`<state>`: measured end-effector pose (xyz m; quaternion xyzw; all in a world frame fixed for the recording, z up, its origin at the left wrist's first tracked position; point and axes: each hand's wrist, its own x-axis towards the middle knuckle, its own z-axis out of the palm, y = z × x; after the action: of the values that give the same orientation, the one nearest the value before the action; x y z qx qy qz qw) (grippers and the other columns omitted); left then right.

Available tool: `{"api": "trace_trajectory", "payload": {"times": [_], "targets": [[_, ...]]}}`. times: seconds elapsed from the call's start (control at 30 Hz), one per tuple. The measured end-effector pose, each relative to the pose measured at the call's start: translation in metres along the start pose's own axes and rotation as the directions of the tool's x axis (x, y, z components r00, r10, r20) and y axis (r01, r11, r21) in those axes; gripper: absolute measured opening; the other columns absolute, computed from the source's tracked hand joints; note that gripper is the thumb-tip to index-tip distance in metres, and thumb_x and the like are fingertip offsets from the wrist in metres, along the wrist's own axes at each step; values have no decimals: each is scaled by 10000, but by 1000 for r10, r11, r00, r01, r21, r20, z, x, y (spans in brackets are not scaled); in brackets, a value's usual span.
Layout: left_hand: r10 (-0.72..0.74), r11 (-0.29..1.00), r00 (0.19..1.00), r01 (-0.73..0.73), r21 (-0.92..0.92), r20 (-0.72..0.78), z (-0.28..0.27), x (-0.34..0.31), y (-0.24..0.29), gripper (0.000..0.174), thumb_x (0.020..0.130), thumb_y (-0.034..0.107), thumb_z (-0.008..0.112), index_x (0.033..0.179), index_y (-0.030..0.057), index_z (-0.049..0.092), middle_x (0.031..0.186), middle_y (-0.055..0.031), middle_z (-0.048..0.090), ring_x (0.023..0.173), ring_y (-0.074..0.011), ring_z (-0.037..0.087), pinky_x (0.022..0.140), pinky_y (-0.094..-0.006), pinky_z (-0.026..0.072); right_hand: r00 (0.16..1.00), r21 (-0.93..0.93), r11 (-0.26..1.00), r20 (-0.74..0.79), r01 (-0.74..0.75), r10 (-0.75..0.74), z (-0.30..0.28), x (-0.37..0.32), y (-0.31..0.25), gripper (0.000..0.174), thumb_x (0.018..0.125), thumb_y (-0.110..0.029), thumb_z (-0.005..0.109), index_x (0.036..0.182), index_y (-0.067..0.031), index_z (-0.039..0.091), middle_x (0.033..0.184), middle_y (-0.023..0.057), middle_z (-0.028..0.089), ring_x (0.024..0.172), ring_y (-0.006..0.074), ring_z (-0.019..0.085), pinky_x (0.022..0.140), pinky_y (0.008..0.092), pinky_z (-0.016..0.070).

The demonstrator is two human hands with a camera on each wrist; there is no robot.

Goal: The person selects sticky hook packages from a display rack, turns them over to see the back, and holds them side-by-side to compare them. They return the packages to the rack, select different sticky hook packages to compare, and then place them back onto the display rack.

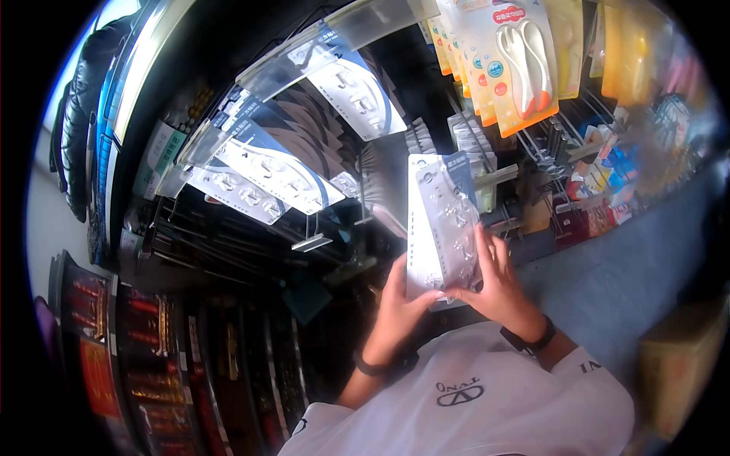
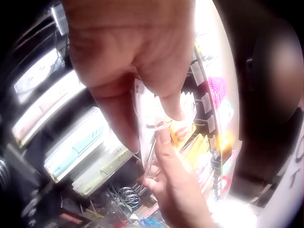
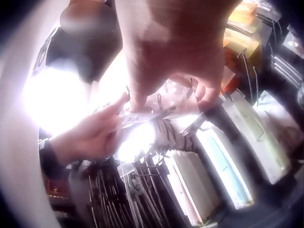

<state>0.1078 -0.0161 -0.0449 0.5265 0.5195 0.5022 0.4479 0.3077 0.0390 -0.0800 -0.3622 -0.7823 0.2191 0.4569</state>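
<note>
Before us, the held packs (image 1: 443,228) were between our left hand (image 1: 401,308) and right hand (image 1: 498,285). Hook packs (image 1: 274,173) hung ahead to the left, spoon-and-fork packs (image 1: 525,68) ahead to the right; shelves (image 1: 114,319) stood low left, a box (image 1: 679,361) low right.

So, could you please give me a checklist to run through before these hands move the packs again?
1. Left hand gripping the white-and-grey card packs with clear plastic blisters: ok.
2. Right hand supporting their lower right side: ok.
3. Held packs squared edge to edge: not ok, they are fanned.
4. Similar white-and-blue-grey packs on the rack for comparison: ok.
5. Exact number held: cannot tell.
6. Held packs' top clear of the goods behind: cannot tell.
</note>
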Motion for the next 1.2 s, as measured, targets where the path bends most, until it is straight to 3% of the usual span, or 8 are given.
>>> {"api": "trace_trajectory", "payload": {"times": [0.2,0.33,0.4,0.53,0.73,0.77,0.83,1.2], "targets": [[-1,1000,1000,1,9,-26,4,7,-2,684,790,-37,754,1379,-27,408,1293,-115,564,1177,-178,568,1001,-321,460,999,21,999,30,43,-44,0,-6,-4,1113,730,-441,845,1530,19,222,1309,253,406,1144,378,505,878,417,517],[-63,998,995,61,-33,-73,7,6,5,587,822,-41,727,1337,-26,447,1222,-114,620,1091,-178,623,953,-319,499,999,230,973,-41,-18,28,-6,-6,1,868,814,-272,807,1477,24,330,1182,182,529,1038,259,574,839,339,516],[-69,997,993,64,-53,-93,7,5,6,532,845,-31,710,1317,-27,465,1187,-112,643,1048,-173,646,931,-313,514,970,474,859,-41,-194,241,0,-15,7,650,871,-162,762,1401,36,443,1084,119,597,951,168,603,809,284,506],[-91,990,985,74,-116,-149,1,2,1,406,879,-16,669,1256,-33,519,1126,-105,668,1002,-159,657,889,-288,521,904,808,478,147,-344,402,2,-18,22,210,929,-27,670,1113,49,601,956,8,635,865,48,571,764,200,465],[-105,927,969,14,-375,-223,-12,-5,-1,345,869,-39,603,1214,-38,589,1057,-126,694,905,-193,687,823,-309,557,881,849,410,125,-333,456,-18,-13,23,173,931,-37,667,1076,36,607,945,6,629,857,41,562,747,186,449],[-94,910,980,12,-415,-177,-17,-8,-3,414,848,98,742,1219,-13,595,1102,-90,699,962,-170,683,873,-308,536,876,852,406,119,-332,467,-19,-16,26,173,931,-39,667,1076,34,608,946,5,630,855,40,561,744,185,448],[-101,892,977,6,-452,-186,-18,-10,-2,403,840,88,747,1204,-10,604,1100,-90,700,967,-171,683,883,-313,533,866,852,402,111,-336,487,-20,-19,29,206,931,-43,668,1111,33,602,958,10,632,854,41,561,743,183,447],[-33,970,936,-54,-235,-349,-21,-16,8,371,825,-91,679,1178,-24,587,1095,-104,688,944,-167,677,856,-294,531,886,862,426,53,-273,461,-20,-17,29,227,921,-3,658,1135,38,596,1009,35,640,912,63,580,805,212,466]]}}
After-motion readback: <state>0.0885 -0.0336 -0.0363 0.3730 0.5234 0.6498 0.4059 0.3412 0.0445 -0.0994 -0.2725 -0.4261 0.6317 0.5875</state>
